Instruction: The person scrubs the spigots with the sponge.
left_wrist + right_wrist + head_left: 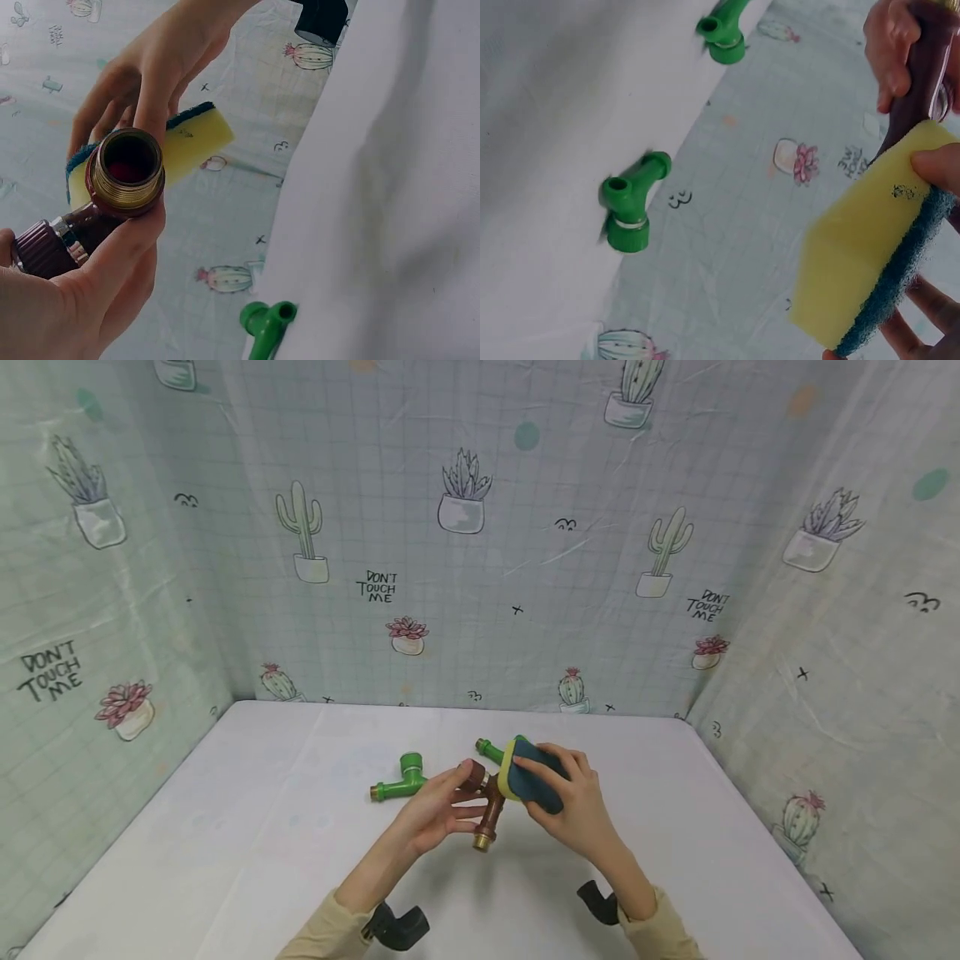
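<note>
My left hand (435, 810) holds a brown plastic tap (86, 229) by its ribbed knob, with the threaded brass-coloured end (482, 841) pointing down toward me. In my right hand (581, 806) is a two-sided sponge (870, 232), yellow foam on one face and dark blue-green scouring pad on the other. Its yellow side lies against the tap's body. Fingers spread over the dark pad in the head view. Both hands are above the table, and the tap's far end is hidden behind the sponge.
A green tap (405, 783) lies left of my left hand, and a second green tap (489, 750) is partly covered by the sponge. Near my forearms are two black curved pieces, one at left (401, 928) and one at right (597, 903). A cactus-print curtain (480, 568) surrounds the white table (247, 827).
</note>
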The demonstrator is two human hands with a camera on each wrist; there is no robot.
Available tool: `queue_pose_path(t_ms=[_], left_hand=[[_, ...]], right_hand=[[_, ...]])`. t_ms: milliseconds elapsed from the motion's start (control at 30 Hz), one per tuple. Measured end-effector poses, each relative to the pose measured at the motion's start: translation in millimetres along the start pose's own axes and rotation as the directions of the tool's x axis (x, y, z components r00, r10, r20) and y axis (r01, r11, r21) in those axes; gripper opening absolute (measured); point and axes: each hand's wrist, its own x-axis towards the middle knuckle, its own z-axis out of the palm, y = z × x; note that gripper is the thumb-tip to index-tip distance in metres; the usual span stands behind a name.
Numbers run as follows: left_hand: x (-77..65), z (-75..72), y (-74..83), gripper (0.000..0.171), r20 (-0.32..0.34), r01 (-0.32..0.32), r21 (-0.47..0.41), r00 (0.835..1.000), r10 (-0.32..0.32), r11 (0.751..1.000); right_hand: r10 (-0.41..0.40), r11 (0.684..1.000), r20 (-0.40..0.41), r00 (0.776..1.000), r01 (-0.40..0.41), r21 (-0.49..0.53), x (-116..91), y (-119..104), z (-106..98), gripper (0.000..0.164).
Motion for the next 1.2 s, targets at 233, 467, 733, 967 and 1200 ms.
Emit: queue_pose_path(t_ms=[233,467,733,967,1200], left_hand=[[-2.7,-0.9,1.9,0.065,-0.010,-0.009,-0.040,1.000,0.009,0.999],[-2.6,-4.9,2.0,0.070,-0.023,-0.013,-0.060,1.000,0.012,0.998],[-3.6,-3.8,5.7,0.057,-0.029,-0.060,0.004,0.998,0.060,0.998],[-4.4,-4.3,6.5,0.055,-0.028,-0.042,-0.012,0.999,0.041,0.999],[-3.9,-6.3,7.0,0.057,-0.069,-0.017,-0.023,0.997,0.016,1.000]], right_hand=[[0.039,0.995,-0.023,0.999,-0.037,0.094,0.1,-0.6,3.1,0.056],[-0.095,0.986,0.068,0.993,0.085,0.140,-10.5,-18.9,5.7,0.062],[-0.174,0.984,0.054,0.983,0.171,0.055,-7.6,-23.4,0.3,0.065],[-0.167,0.986,0.028,0.986,0.168,-0.011,-1.2,-6.5,-7.2,0.062],[-0.172,0.984,0.022,0.985,0.173,-0.038,0.8,11.6,-12.1,0.063]])
